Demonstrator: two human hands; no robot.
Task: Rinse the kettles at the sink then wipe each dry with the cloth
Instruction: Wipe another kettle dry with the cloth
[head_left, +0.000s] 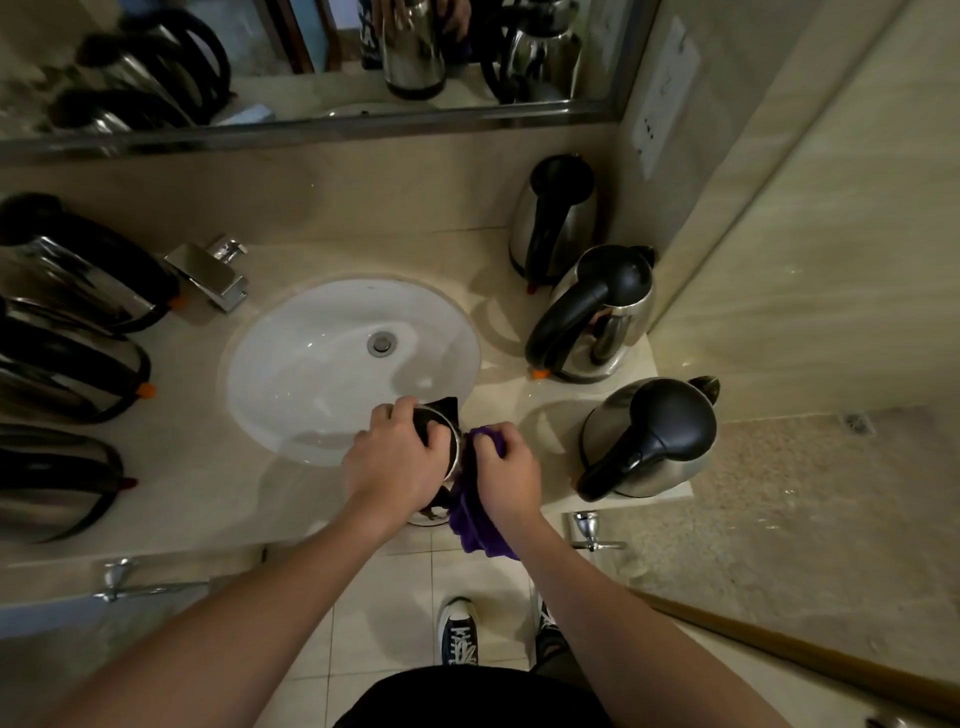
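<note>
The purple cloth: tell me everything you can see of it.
The purple cloth looks soft and fleecy, bunched rather than spread flat. The right hand grips its upper part and presses it against the side of the steel kettle, which the left hand holds at the front edge of the sink. The cloth's loose lower end hangs down past the counter edge, above the tiled floor.

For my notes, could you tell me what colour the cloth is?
Purple; the cloth shows best in the head view, gripped by the right hand.
</note>
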